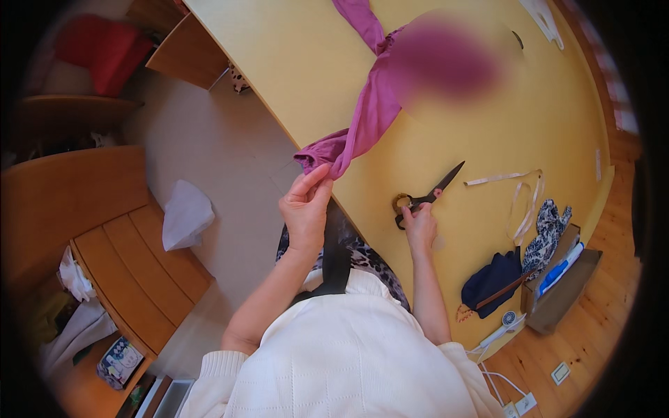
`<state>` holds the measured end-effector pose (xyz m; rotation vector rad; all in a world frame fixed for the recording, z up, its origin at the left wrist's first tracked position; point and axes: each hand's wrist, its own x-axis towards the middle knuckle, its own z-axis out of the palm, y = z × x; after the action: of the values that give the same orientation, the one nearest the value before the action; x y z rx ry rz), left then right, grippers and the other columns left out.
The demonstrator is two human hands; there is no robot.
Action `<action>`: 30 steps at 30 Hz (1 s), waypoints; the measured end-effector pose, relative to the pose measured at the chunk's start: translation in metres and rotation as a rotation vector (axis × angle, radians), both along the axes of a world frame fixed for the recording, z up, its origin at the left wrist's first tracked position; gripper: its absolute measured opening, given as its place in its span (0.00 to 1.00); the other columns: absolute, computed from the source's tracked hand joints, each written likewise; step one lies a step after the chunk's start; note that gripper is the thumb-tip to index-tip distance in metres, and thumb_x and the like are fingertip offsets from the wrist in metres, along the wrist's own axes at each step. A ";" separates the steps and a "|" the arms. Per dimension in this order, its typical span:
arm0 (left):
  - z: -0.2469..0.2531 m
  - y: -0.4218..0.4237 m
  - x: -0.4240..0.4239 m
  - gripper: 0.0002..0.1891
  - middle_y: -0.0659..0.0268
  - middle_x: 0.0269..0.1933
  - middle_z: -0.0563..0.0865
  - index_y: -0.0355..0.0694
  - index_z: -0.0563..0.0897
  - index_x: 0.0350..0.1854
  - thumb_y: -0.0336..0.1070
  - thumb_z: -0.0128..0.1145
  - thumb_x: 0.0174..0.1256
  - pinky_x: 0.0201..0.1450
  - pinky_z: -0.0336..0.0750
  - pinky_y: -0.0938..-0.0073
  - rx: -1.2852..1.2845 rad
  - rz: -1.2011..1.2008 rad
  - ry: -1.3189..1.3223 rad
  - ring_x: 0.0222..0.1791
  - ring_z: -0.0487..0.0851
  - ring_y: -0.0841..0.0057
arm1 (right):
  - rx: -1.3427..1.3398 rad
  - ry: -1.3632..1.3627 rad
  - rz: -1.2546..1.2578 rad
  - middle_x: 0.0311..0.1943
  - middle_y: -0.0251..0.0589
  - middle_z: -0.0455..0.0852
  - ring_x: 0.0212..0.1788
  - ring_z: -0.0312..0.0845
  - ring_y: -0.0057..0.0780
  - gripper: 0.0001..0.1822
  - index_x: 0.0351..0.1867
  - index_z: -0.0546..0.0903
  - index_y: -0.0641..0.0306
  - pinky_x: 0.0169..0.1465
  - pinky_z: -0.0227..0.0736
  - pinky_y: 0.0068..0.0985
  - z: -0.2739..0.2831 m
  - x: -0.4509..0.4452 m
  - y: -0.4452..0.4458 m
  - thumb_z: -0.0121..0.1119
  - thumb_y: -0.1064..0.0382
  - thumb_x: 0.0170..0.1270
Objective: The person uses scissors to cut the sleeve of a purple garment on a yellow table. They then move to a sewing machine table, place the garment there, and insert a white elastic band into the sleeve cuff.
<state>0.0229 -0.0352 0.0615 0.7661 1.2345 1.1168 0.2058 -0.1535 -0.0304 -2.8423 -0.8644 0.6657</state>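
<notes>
My left hand pinches the gathered end of a magenta cloth garment between thumb and fingers, at the table's near left edge. The garment stretches away up the yellow tabletop, with a narrow strip of it running on to the top of the view. Its far right part is blurred out. Over the table, my right hand grips the handles of dark fabric scissors. Their blades point away to the upper right, and I cannot tell whether they rest on the surface. The scissors and the garment are apart.
Right of the scissors lie a tape measure, a navy cloth pouch, patterned fabric and a box with a blue marker. A small white fan sits nearby. Wooden chairs stand to the left; a white bag is beside one.
</notes>
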 end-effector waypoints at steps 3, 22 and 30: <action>0.003 0.001 -0.002 0.12 0.69 0.34 0.78 0.31 0.78 0.39 0.20 0.55 0.49 0.39 0.68 0.88 -0.061 0.010 -0.058 0.33 0.75 0.86 | 0.104 0.070 -0.087 0.18 0.44 0.77 0.24 0.75 0.42 0.23 0.32 0.68 0.67 0.31 0.68 0.33 -0.011 -0.002 0.002 0.62 0.53 0.43; 0.028 0.020 -0.011 0.18 0.60 0.42 0.78 0.34 0.74 0.44 0.19 0.55 0.47 0.43 0.74 0.77 -0.199 -0.015 -0.349 0.40 0.78 0.76 | 0.331 1.484 -0.222 0.20 0.33 0.69 0.23 0.66 0.21 0.07 0.26 0.72 0.64 0.28 0.62 0.14 0.104 -0.016 -0.029 0.56 0.63 0.50; 0.032 0.020 -0.009 0.19 0.60 0.43 0.78 0.33 0.74 0.45 0.19 0.55 0.47 0.44 0.73 0.77 -0.153 -0.034 -0.339 0.40 0.78 0.76 | 0.248 1.241 0.520 0.20 0.38 0.66 0.24 0.64 0.29 0.24 0.23 0.71 0.66 0.28 0.60 0.22 0.096 -0.024 -0.022 0.58 0.44 0.48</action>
<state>0.0134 -0.0156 0.0930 0.4571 1.0022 1.0606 0.1820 -0.1752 0.0657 -1.4226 -1.1978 1.8552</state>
